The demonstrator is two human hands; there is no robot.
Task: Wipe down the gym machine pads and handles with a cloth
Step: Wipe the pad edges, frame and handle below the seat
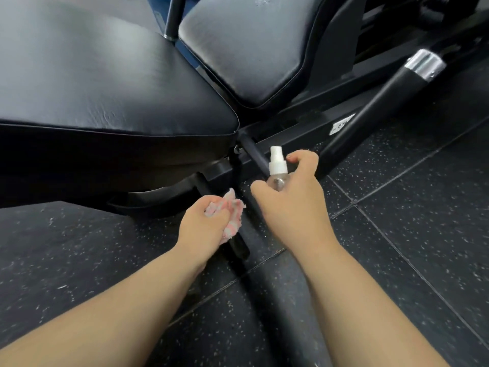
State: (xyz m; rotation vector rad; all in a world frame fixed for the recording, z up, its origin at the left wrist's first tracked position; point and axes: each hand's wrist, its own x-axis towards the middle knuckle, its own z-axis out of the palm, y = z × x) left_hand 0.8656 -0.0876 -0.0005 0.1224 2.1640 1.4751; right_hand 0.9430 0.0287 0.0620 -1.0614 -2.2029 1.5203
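From the head camera, your left hand (pixel 209 223) is bunched round the pink-and-white cloth (pixel 234 210), fingers curled into it, low and near you over a thin black bar (pixel 238 246) of the frame. I cannot tell whether the cloth presses on that bar.

Your right hand (pixel 293 200) wraps the clear spray bottle (pixel 277 168), with the forefinger lifted beside the white pump head. The nozzle seems to point away from you, towards the frame under the big seat pad (pixel 105 83).

The seat pad fills the far left. The second pad (pixel 251 49) sits farther off at centre. The long black handle (pixel 370 109) with its chrome collar slants away on the right. All 3 lie well apart from the cloth.

This looks like the spraying step. To do it well:
- Turn the nozzle onto the cloth or a pad, not the speckled rubber floor (pixel 397 234).
- Open the cloth out flat so it takes the mist evenly.
- Then wipe in long overlapping strokes, and wrap the cloth right round the handle.
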